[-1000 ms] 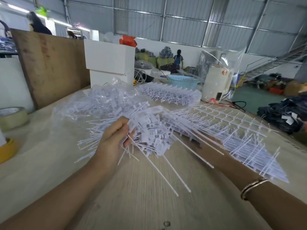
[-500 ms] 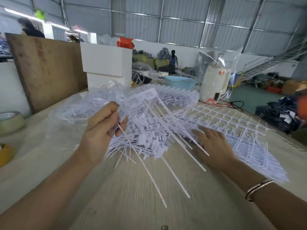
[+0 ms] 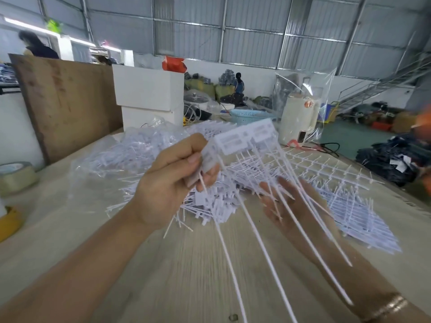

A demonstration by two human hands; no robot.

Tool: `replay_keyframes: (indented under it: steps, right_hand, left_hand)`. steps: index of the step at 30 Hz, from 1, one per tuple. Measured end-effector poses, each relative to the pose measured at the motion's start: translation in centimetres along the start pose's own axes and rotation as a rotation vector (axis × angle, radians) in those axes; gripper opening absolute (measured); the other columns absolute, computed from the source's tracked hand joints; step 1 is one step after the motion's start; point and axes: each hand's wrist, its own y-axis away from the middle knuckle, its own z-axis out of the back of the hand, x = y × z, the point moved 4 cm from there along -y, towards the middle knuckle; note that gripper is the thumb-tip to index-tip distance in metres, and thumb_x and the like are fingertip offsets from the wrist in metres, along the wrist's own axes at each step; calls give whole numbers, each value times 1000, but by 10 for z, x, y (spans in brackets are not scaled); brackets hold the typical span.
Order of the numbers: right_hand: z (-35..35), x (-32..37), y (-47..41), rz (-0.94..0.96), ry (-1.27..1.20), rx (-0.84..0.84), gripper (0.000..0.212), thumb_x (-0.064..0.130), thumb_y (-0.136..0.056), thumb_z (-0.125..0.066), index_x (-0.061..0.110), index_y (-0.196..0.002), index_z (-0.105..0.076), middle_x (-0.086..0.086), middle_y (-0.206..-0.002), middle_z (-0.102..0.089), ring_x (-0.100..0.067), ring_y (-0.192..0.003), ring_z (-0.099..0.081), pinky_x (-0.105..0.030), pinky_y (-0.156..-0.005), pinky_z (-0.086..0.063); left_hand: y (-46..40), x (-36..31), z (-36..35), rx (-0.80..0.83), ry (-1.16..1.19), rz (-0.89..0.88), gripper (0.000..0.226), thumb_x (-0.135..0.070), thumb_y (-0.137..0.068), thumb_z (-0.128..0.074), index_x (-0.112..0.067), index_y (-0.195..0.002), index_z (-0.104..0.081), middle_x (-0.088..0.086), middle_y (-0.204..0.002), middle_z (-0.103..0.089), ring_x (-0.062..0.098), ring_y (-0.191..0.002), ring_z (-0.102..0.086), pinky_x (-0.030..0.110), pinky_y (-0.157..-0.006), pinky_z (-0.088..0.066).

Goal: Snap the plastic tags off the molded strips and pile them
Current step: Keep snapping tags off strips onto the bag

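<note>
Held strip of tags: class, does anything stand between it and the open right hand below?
Nothing visible does. The left hand grips the strip; its long stems already cross the right hand.

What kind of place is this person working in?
Probably a small factory or warehouse workshop: a corrugated metal roof, a long worktable heaped with white plastic tags and molded strips, and bundled goods on the floor.

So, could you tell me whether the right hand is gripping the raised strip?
No, the right hand lies open beneath the strip, which the left hand pinches.
</note>
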Motion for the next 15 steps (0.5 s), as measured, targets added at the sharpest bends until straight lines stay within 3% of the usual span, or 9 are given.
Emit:
replay_keyframes:
  steps: [2,5,8,11,13,15]
  right_hand:
    - [26,15,15,37,24,-79,39,37,-90,-45,14,-118,-60,-6,-118,-66,-24,-94,-69,-33,-72,-59]
    - [61,41,41,111,365,-149,34,30,-95,-44,25,-125,-57,8,-112,-69,-11,-97,-68,-29,-69,-58]
    - [87,66,64,92,659,-263,31,36,-93,-44,32,-112,-68,7,-112,-69,-17,-90,-70,-35,-71,-52]
    - [97,79,75,-13,920,-294,30,33,-94,-42,34,-98,-72,4,-111,-69,-18,-84,-71,-29,-62,-56]
    - [92,74,80,-137,1130,-188,23,46,-81,-54,47,-100,-68,22,-113,-65,0,-91,-67,-26,-69,-51]
    - [71,65,83,-188,1482,-46,36,70,-68,-50,66,-104,-54,47,-109,-52,22,-95,-53,-17,-76,-45]
  left_hand:
    - [7,12,13,-31,3,109,19,-15,-81,-47,-23,-66,-56,-7,-61,-50,14,-54,-35,28,-53,-23]
    - [22,33,34,-82,-37,292,29,-10,-79,-43,-23,-57,-55,-10,-54,-46,10,-47,-31,26,-48,-18]
    - [39,49,54,-135,-209,467,31,-14,-76,-44,-25,-51,-58,-13,-49,-46,2,-42,-37,16,-45,-26]
    - [49,63,63,-23,-422,611,24,-18,-76,-47,-23,-57,-60,-10,-49,-49,2,-42,-40,14,-44,-29]
    - [54,74,66,80,-616,672,23,-19,-86,-52,-21,-64,-59,-8,-54,-50,6,-49,-44,19,-50,-34]
    - [59,83,68,194,-834,715,28,-16,-95,-51,-21,-69,-59,0,-60,-51,10,-56,-47,26,-58,-37]
